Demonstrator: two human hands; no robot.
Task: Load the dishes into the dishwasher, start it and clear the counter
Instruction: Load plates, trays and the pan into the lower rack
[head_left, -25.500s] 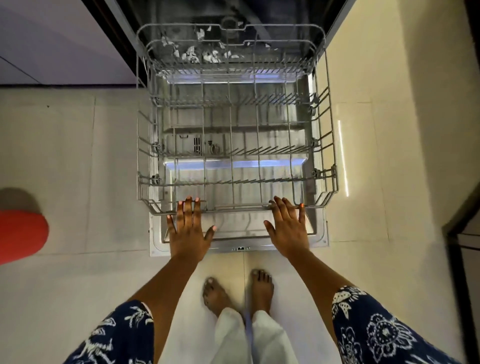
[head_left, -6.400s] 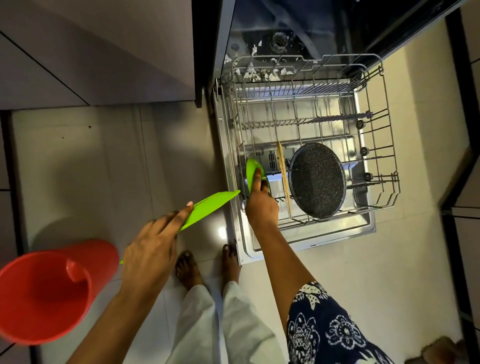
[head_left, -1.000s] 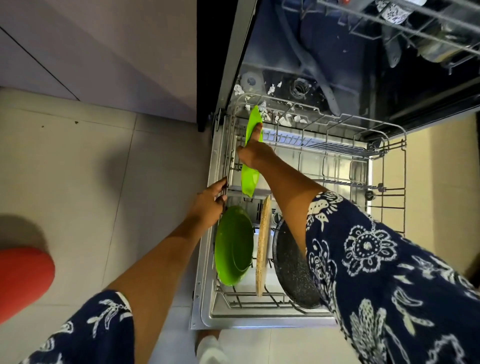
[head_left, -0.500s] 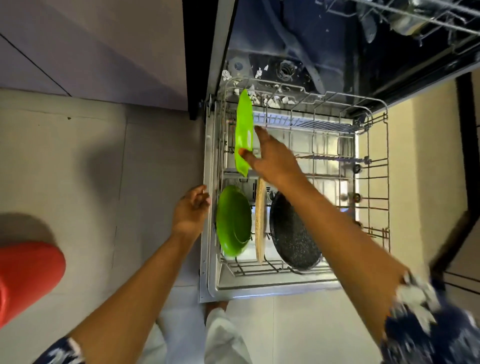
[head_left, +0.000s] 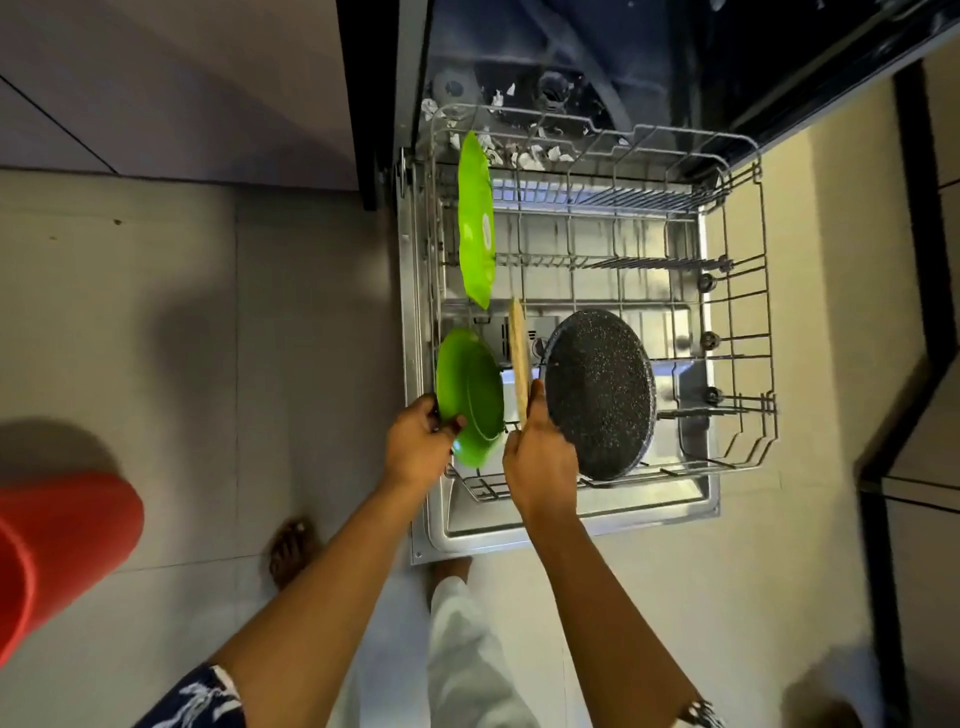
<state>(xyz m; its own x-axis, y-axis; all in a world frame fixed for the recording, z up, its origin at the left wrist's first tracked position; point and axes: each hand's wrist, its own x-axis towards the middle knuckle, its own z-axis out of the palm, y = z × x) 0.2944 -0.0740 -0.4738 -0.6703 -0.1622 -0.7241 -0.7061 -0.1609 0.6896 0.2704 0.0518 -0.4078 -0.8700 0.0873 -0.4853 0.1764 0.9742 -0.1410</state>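
Our L hand (head_left: 418, 447) grips the round green plate (head_left: 470, 397); R hand (head_left: 540, 462) pinches the wooden board (head_left: 518, 358). Both stand upright in the lower rack (head_left: 649, 262), beside 1 pan (head_left: 597, 395).

A home kitchen: a built-in dishwasher (head_left: 571, 525) stands open, its lower rack (head_left: 649, 262) pulled out over a pale tiled floor (head_left: 208, 338), holding a green plate (head_left: 470, 395), wooden board (head_left: 518, 358) and speckled pan (head_left: 597, 395). Flat cabinet fronts (head_left: 182, 78), a red bucket (head_left: 62, 540) and bare feet (head_left: 291, 545) surround it.
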